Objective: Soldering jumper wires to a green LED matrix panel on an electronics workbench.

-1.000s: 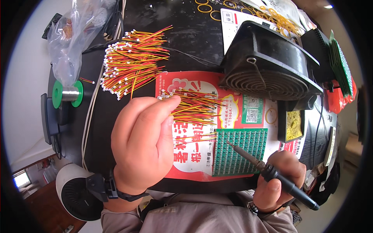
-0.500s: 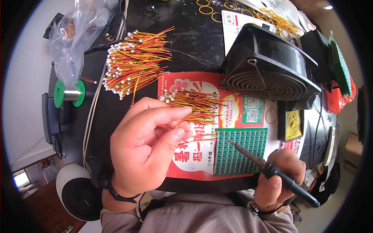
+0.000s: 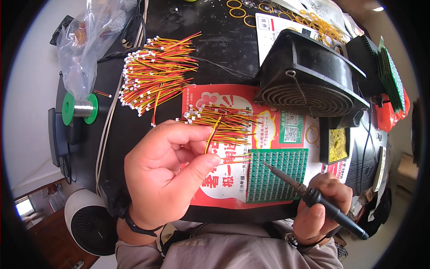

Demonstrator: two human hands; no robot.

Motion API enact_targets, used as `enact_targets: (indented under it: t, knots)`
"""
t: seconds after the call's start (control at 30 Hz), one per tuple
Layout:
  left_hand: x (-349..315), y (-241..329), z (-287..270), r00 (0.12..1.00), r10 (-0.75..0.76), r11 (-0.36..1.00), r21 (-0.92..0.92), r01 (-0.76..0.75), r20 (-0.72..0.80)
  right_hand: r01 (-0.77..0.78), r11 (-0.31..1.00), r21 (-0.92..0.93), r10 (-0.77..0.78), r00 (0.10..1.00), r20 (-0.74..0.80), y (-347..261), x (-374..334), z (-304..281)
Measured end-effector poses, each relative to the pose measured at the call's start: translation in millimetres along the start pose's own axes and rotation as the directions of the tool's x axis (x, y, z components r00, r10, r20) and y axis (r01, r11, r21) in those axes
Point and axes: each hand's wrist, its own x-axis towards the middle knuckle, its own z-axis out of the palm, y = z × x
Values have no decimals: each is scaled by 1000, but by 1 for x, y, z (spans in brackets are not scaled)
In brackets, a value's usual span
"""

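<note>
**Lead [image 3: 215, 131] swung upright in the left hand [image 3: 163, 175]**

With the view taken as a dial, the spool [image 3: 80, 108] stands near nine o'clock, and the big pile [image 3: 161, 67] of red, yellow and black leads lies on the counter [image 3: 219, 40] at eleven.

The left hand is at eight. Its thumb and forefinger pinch the single lead just left of the dial's centre. A second ago this hand was over the small bunch [image 3: 235, 121]; half a second ago the lead slanted low across the fingers. Now it stands steeper, its upper end toward one o'clock, in front of the bunch. I read this as one lead picked out and being turned in the grip; it is well apart from the board [image 3: 280, 179].

The board lies at four o'clock on the red sheet [image 3: 215, 203]. Thin wires reach its left edge near the top; whether they are joined, I cannot tell.

Farther out at four, the right hand [image 3: 316, 217] has its fingers wrapped round the iron [image 3: 342, 222], almost unmoved. The tip points toward ten, over the board's upper left; contact is unclear.
</note>
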Motion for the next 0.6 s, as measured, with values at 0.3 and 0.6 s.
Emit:
enact_targets:
  t: [0.3,0.6]
  knots:
    - [1,3,4,997,-65,997,-39,66,36,2,1000,15,-1,1000,-22,1,0,1]
    - [-3,5,2,993,54,947,311,-85,109,31,999,28,-31,999,-17,3,0,0]
